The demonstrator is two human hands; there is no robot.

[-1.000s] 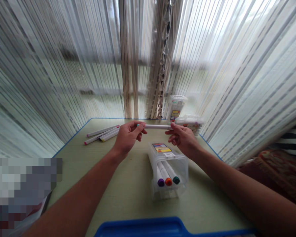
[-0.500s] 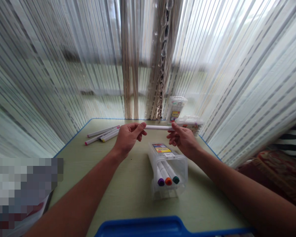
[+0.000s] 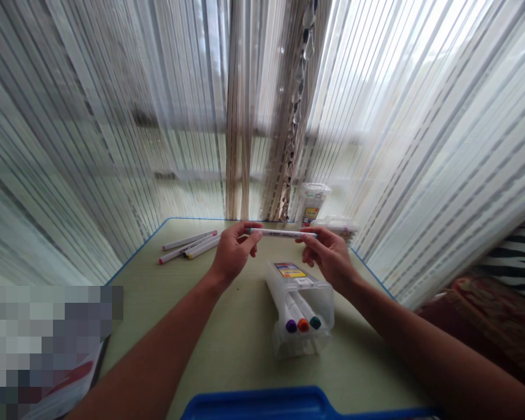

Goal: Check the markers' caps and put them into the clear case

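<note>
White marker pen (image 3: 282, 233) was held level above the pale green desk (image 3: 227, 344), long axis running 9 to 3 o'clock. The left hand (image 3: 234, 254) and right hand (image 3: 330, 256) each pinched one end, equally near. A clear plastic marker case (image 3: 304, 289) lay at 6 o'clock of it, and striped sheer curtains (image 3: 114, 116) enclosed the desk.

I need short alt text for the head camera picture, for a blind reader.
The left hand and the right hand hold a white marker level by its ends above a green table. A clear case with three markers lies on it, and loose markers lie further left.
</note>
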